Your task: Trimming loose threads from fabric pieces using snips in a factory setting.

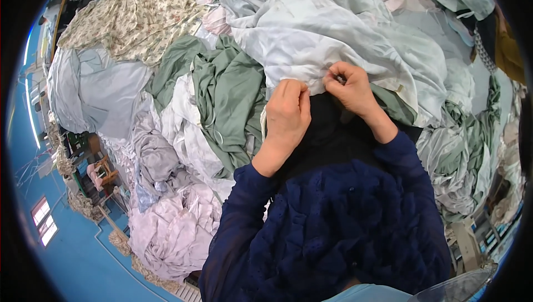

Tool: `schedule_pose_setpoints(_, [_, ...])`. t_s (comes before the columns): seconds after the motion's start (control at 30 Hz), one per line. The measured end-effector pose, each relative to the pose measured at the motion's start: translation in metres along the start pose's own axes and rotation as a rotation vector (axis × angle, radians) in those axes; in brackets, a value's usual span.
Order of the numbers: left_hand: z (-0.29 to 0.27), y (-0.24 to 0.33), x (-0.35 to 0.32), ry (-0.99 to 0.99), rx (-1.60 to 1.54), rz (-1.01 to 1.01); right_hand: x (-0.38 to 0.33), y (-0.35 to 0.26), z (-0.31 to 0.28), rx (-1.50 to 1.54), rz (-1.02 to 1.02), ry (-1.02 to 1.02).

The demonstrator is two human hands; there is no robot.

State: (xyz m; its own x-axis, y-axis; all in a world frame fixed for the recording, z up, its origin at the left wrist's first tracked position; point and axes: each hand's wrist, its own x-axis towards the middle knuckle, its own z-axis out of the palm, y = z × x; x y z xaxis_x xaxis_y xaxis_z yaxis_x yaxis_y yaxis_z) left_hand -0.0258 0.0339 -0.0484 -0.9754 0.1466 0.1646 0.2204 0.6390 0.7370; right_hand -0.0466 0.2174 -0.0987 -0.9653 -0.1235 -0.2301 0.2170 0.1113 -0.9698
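A large pale grey-white cloth (333,30) spreads from the far side down to my lap. My left hand (287,113) is closed with its fingertips pinching the near edge of this cloth. A short way to the right, my right hand (351,88) pinches the same edge between thumb and forefinger. The stretch of edge between the two hands looks gathered. Whether anything small, such as a thread, is in the right fingertips I cannot make out. Directly left of my left hand lies a crumpled green cloth (227,96).
Heaps of fabric surround me: a floral cloth (133,18) at far left, a pale grey-blue one (105,91) below it, and a pinkish pile (172,224) at near left. More white and green cloth (466,141) lies at right. A small wooden stool (105,171) stands on the blue floor (83,257).
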Motion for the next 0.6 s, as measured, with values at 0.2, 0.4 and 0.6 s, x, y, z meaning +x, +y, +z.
schedule_pose_setpoints(0.2, [0.002, 0.0, 0.001, 0.001, 0.022, 0.003, -0.011, -0.013, -0.013, 0.108, 0.046, 0.043])
schedule_pose_setpoints(0.4, [0.006, 0.015, 0.007, -0.022, 0.023, 0.018, -0.02, -0.018, -0.019, 0.167, 0.044, 0.041])
schedule_pose_setpoints(0.6, [0.025, 0.004, 0.016, 0.01, 0.241, 0.2, -0.025, -0.026, -0.016, 0.177, 0.024, -0.031])
